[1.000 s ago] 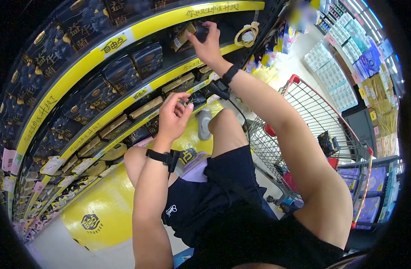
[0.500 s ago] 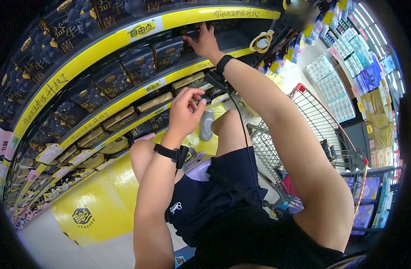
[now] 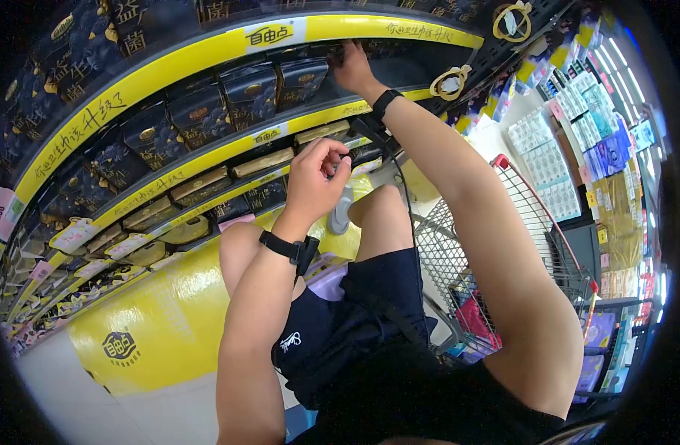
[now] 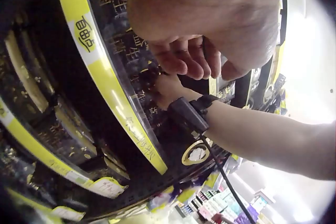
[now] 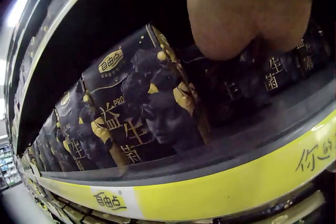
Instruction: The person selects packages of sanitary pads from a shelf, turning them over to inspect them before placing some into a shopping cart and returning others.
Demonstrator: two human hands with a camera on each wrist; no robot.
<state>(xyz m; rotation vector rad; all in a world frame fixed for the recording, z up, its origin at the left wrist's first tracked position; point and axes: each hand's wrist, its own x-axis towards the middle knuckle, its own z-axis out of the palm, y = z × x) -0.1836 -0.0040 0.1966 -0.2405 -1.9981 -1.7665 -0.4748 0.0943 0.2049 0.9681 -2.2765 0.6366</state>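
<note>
Watching remotely, I see the right hand [image 3: 352,70] deep in the shelf [image 3: 401,78], just right of the front dark packs [image 3: 301,80]; fingertips hidden, grip unreadable. Left hand [image 3: 315,182] loosely curled, holding nothing visible. My worry: groping blind between close-set packs could topple one. Packs: boxy, soft-looking, gold-printed; shelf strip [image 5: 199,198] smooth, yellow.

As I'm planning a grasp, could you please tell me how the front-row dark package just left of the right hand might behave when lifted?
The dark package probably flexes somewhat, since its surface looks creased. Its sheen suggests it may be slightly slippery. The close-set neighbouring package might shift with it.
</note>
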